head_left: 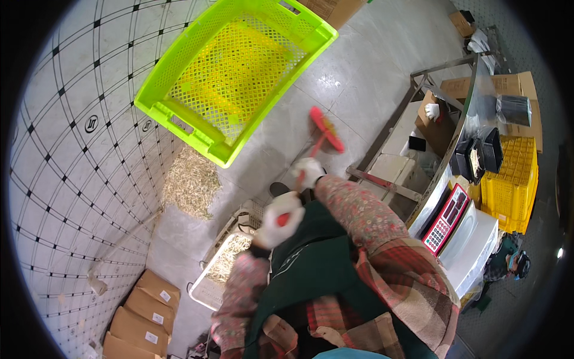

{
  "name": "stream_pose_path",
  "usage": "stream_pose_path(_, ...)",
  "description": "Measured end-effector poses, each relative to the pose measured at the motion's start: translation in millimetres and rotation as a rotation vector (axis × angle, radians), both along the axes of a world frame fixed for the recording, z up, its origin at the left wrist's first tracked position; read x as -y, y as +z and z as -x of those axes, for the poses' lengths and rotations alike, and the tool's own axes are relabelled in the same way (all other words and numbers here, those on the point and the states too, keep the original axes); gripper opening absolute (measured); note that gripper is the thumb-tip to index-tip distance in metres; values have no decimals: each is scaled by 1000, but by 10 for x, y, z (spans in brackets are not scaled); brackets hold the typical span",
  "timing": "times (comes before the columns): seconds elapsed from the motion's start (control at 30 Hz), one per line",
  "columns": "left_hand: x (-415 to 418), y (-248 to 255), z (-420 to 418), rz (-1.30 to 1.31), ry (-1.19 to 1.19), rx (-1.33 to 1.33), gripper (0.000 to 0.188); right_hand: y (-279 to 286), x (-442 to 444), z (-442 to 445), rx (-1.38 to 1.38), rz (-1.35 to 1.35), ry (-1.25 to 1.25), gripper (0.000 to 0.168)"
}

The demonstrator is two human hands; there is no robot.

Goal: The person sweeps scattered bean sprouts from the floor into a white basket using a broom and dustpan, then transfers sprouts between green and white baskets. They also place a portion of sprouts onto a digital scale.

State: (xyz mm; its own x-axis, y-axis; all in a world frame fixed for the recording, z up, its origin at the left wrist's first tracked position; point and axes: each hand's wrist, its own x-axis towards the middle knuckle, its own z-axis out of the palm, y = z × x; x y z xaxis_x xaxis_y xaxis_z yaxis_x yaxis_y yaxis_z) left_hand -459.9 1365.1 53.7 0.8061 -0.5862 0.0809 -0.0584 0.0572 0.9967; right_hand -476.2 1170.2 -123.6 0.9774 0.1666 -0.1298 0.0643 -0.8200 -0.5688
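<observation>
In white gloves, both my hands grip the handle of a red broom [326, 130]. My left hand [280, 220] is closed around the handle's upper end, near the dark green apron [309, 269]. Lower down the handle is my right hand [309, 172], slightly blurred. The broom head rests on or just above the grey tiled floor [278, 130], ahead of me. A heap of pale, straw-like pieces [190, 184] lies on the floor to the left, against the wall. Similar pieces fill part of a white basket [210, 285] beside my left arm.
A lime-green plastic crate [193, 134] stands ahead on the left. Cardboard boxes [148, 309] line the left wall. On the right, a metal-framed table [466, 103] carries a red-edged digital scale [446, 220], black containers [475, 157] and yellow crates [511, 179].
</observation>
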Motion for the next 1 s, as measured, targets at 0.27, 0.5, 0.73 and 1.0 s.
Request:
stream_pose_path(0.27,-764,1481,-38,-441,352,-63,19,696,-2138,-322,-208,-651,313,13)
stream_pose_path(0.5,-682,1952,149,-120,397,125,34,1307,-2008,-315,-11,-588,415,8)
stream_pose_path(0.73,53,1336,-81,158,73,-22,63,1031,-328,-194,201,-160,112,26)
stream_pose_path(1.0,1655,842,-493,245,-354,-15,23,834,1653,54,269,5,-481,27)
